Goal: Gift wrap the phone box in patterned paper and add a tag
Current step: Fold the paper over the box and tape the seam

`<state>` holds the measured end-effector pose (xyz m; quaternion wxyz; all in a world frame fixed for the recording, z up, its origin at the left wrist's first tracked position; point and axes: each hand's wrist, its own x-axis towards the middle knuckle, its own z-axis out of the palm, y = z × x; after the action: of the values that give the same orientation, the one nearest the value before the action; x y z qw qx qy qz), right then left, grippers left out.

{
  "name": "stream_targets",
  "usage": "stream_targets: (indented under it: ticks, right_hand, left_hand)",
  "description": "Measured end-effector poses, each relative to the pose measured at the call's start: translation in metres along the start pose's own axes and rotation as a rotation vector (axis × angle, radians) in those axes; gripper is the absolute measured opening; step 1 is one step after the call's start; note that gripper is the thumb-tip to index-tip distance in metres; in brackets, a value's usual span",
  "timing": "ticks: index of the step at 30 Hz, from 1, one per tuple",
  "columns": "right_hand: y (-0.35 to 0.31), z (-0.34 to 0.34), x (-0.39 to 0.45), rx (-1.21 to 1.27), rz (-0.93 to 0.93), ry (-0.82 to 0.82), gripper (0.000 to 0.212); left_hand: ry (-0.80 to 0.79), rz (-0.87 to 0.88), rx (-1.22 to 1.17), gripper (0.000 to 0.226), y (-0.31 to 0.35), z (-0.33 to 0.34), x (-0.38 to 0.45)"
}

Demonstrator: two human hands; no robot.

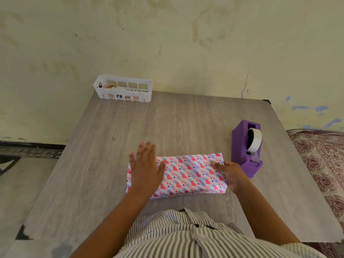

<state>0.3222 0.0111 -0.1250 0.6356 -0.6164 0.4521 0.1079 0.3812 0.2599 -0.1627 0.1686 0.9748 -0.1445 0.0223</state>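
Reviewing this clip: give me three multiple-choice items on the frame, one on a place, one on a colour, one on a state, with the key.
1. Where does the white basket stand on the table?
A. far left corner, by the wall
B. near right corner
C. on top of the parcel

2. What colour is the tape dispenser?
A. green
B. purple
C. black

3. How does the left hand lie?
A. clenched in a fist
B. pinching tape
C. flat on the wrapped box

Key: 1 A, it sits at the far edge; 2 B, its body is purple; 3 C, fingers straight on the paper.
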Motion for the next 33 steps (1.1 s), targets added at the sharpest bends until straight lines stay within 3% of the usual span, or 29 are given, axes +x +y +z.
stream_targets:
  ticks: [2,5,9,17,26,33]
  right_hand:
    - [0.0,0.0,-0.001,-0.001,-0.008,0.001,0.017]
    - [0.0,0.001,-0.001,-0.007,-0.017,-0.003,0.018]
    - [0.001,0.0,0.001,-0.011,-0.02,0.0,0.022]
    - [0.005,-0.001,0.003,-0.024,-0.055,-0.003,0.026]
    - [0.007,-0.001,0.004,-0.094,-0.1,0.052,0.024]
    - [0.009,0.001,0.006,-0.109,-0.181,0.118,0.02]
  left_hand:
    - [0.048,-0.137,-0.014,0.063,-0.018,-0.013,0.008]
    - [-0.002,-0.269,-0.067,0.047,-0.044,-0.023,0.018]
    - [-0.098,-0.256,-0.315,0.029,-0.056,-0.028,0.018]
    - [-0.154,-0.201,-0.44,0.028,-0.056,-0.026,0.019]
    - [-0.175,-0.099,-0.344,0.018,-0.054,-0.02,0.029]
    - [-0.123,-0.121,-0.237,0.014,-0.05,-0.014,0.029]
